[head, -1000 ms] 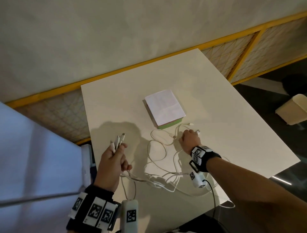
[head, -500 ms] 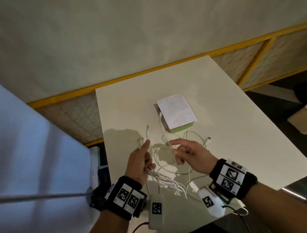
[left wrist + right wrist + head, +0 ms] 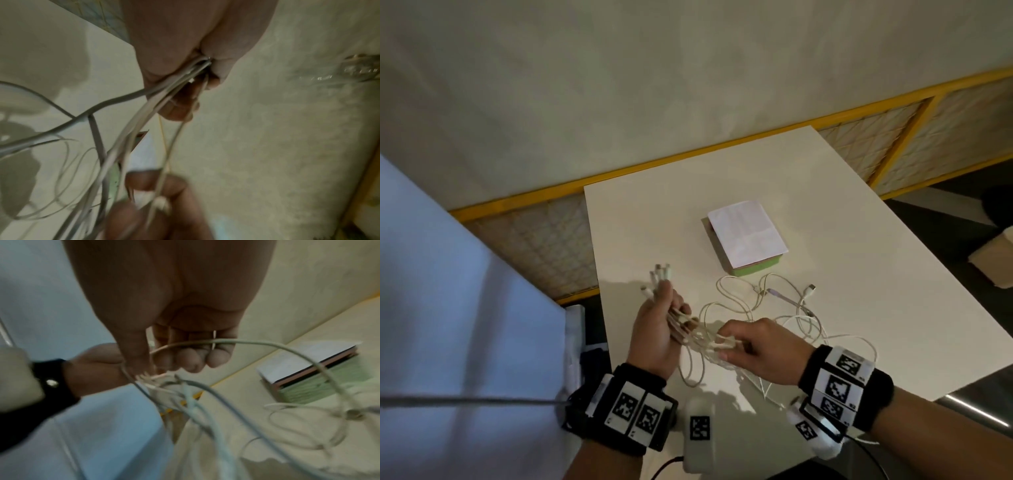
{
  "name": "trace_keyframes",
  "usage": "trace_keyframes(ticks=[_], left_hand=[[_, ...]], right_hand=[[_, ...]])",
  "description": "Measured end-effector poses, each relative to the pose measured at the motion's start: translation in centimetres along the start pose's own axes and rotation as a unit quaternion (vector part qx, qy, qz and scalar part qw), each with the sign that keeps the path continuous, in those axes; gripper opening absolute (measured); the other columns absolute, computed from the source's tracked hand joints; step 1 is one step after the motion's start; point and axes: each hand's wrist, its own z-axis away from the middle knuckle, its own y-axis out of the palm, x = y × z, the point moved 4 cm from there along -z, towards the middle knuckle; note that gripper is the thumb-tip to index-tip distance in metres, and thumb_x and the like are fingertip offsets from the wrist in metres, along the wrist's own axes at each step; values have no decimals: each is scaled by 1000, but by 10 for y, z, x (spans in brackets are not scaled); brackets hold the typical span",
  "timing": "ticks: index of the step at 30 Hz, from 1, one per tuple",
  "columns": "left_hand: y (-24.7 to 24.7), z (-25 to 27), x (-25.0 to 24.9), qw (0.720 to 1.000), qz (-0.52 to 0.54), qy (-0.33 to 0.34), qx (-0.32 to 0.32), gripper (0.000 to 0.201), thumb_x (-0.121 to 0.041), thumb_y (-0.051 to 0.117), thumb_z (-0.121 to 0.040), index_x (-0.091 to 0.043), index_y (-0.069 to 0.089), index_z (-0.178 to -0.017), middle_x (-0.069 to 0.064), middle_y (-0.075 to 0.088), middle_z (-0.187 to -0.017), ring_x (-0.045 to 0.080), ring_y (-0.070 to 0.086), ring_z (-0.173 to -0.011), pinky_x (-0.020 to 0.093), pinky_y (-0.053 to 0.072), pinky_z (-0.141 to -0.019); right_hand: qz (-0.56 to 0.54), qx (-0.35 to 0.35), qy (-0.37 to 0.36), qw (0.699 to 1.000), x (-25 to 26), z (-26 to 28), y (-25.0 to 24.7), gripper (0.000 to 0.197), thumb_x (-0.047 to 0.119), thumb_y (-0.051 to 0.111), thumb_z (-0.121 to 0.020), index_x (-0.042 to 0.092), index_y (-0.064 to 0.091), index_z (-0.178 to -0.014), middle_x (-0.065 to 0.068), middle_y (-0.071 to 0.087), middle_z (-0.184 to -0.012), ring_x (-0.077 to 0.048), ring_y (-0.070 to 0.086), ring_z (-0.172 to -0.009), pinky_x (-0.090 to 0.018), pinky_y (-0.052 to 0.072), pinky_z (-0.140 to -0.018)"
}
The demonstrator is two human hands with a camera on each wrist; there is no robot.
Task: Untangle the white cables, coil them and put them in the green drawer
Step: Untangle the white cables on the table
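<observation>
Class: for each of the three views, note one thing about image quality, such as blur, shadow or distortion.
Head view: dim, straight table edges bow from the wide lens, hands cast shadows. Left wrist view: white cables and right hand smeared by blur. Right wrist view: near cables blurred, green drawer soft.

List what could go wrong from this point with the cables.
1. The left hand grips a bundle of white cables while the right hand pinches strands close by; pulling apart could tighten the tangle.
2. Loose loops lie beside the green drawer; a tug could snag or shift it.
3. Strands hang near the table edge and could catch on the wrist gear.
</observation>
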Motion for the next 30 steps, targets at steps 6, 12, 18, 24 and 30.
trace_keyframes(ticks=[6,12,18,24,30], left_hand=[[-23,1,-53,990,115,74,-35,44,-40,37,-97,-23,43,-58,-8,31,-39,5,30,-33,16,46,-47],[-60,1,-92,980,151,118,-59,46,-40,33,-98,-25,43,-56,-8,30,-38,5,26,-32,13,36,-42],[-49,4,-73,980,135,109,-94,42,-37,38,-98,-23,42,-59,-9,29,-39,5,26,-33,15,38,-43],[-13,9,-47,986,116,74,-91,41,-37,47,-95,-24,38,-57,-8,28,-39,6,26,-33,19,38,-44],[21,11,-18,997,61,-2,-42,39,-44,45,-93,-21,47,-62,-5,39,-49,11,40,-44,25,40,-50]], right_hand=[[14,-76,201,977,-84,25,-40,20,35,63,-85,21,57,-73,7,44,-49,-5,43,-45,-20,33,-52],[24,-127,303,944,-140,65,-68,23,28,70,-80,27,57,-62,3,48,-50,-14,42,-51,-26,35,-54],[53,-108,397,910,-168,87,-71,7,28,66,-83,22,63,-84,-1,57,-67,-25,57,-74,-29,39,-64],[7,-86,200,976,-65,31,-65,88,18,72,-74,24,20,-145,-4,28,-150,-25,26,-136,-41,27,-112],[-22,15,-23,999,73,-43,-24,91,23,71,-77,16,14,-147,-6,43,-141,-16,46,-124,-21,35,-102]])
